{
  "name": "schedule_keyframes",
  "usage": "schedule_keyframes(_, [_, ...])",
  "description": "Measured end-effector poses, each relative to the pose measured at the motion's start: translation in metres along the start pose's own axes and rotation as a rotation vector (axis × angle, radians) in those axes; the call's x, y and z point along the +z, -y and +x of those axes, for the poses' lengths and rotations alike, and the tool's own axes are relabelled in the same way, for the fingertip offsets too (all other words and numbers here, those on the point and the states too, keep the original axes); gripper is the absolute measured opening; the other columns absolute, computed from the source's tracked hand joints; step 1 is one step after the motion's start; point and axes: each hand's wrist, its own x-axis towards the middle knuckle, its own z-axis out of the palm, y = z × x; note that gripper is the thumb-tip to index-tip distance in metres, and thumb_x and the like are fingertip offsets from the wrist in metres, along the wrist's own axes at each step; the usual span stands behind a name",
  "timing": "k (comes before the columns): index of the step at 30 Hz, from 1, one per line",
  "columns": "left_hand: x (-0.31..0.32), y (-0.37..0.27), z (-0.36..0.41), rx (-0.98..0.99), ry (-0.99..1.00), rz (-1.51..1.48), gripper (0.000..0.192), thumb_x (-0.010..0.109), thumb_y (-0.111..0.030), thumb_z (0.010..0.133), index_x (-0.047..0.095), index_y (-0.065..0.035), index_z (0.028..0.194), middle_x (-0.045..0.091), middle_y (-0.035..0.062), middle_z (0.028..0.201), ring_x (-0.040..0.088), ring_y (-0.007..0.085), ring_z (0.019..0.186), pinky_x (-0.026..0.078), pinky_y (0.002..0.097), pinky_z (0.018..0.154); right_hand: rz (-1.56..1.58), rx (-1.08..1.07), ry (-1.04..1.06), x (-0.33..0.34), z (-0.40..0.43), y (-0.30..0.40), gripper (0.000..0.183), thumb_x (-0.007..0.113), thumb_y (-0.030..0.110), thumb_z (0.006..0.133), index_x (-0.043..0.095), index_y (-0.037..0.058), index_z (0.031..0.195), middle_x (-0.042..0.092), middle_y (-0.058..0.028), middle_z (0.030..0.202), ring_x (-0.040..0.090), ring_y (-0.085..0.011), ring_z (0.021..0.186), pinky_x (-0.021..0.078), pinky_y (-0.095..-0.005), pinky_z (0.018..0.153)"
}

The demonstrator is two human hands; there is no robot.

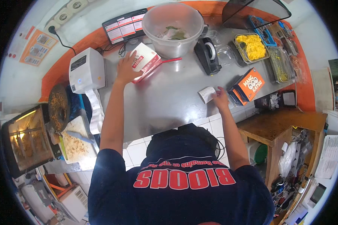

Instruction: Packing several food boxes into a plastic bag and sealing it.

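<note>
My left hand (127, 69) grips the left side of a white and red cardboard food box (148, 57), fingers on its printed top. The box rests on the stainless steel table (163, 104), and a thin red stick-like item (172, 60) pokes out to its right. Between the fingers of my right hand (221, 99) is a small curled slip of printed paper (206, 94), close to the table's front edge. Just right of that hand stand orange and black cardboard boxes (252, 84) bearing print.
Behind the food box stands a large translucent plastic tub (171, 46). A black tape dispenser (208, 56) and a tray of yellow food (252, 47) are farther right. On the left are a label printer (90, 69) with a paper strip (94, 109) and a cutting board (76, 140) with a knife (80, 137).
</note>
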Motion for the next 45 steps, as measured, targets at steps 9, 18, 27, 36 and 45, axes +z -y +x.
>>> schedule_keyframes(9, [-0.052,0.01,-0.027,-0.088,-0.164,-0.352,0.101,0.088,-0.024,0.062,0.042,-0.0012,0.149,0.058,0.019,0.137,0.057,0.0361,0.124,0.041,0.0453,0.108,0.499,-0.149,0.338,0.044,0.009,0.134,0.025,0.075,0.008,0.082,0.072,-0.0003,0.106,0.071,-0.0051,0.087,0.063,-0.0124,0.077,0.0511,-0.0299,0.072])
schedule_keyframes(18, [-0.127,-0.001,-0.059,-0.089,-0.267,-0.375,0.103,0.088,-0.011,0.057,0.042,-0.0007,0.149,0.055,0.0216,0.139,0.054,0.036,0.126,0.04,0.0462,0.11,0.53,-0.147,0.049,0.205,0.037,0.264,0.034,0.089,0.01,0.065,0.063,0.004,0.085,0.068,-0.0122,0.082,0.067,-0.0266,0.077,0.0536,-0.0387,0.074])
schedule_keyframes(27, [-0.048,-0.011,0.011,0.06,-0.004,-0.102,0.1,0.085,-0.042,0.061,0.047,-0.0163,0.149,0.044,0.0153,0.153,0.046,0.0435,0.131,0.036,0.0542,0.111,0.476,-0.205,0.105,0.211,0.022,0.254,0.023,0.083,0.012,0.075,0.067,0.003,0.089,0.071,-0.0082,0.084,0.067,-0.0194,0.078,0.054,-0.0342,0.073])
schedule_keyframes(36, [-0.009,0.024,0.015,0.144,-0.127,-0.183,0.098,0.087,-0.048,0.069,0.048,-0.0013,0.146,0.046,0.0223,0.151,0.043,0.04,0.138,0.03,0.0507,0.117,0.618,-0.086,0.128,0.108,-0.049,0.13,0.021,0.073,0.014,0.088,0.069,0.0006,0.105,0.073,-0.0077,0.096,0.067,-0.0152,0.087,0.0534,-0.0297,0.081])
schedule_keyframes(45, [-0.091,-0.127,-0.071,0.17,-0.419,-0.958,0.04,0.072,-0.012,0.084,0.064,0.0009,0.121,0.065,0.0139,0.116,0.06,0.029,0.106,0.047,0.0392,0.096,0.734,0.436,-0.465,-0.063,-0.181,-0.037,0.017,0.06,0.01,0.093,0.067,0.0045,0.108,0.074,-0.01,0.101,0.067,-0.0151,0.08,0.0521,-0.0284,0.071])
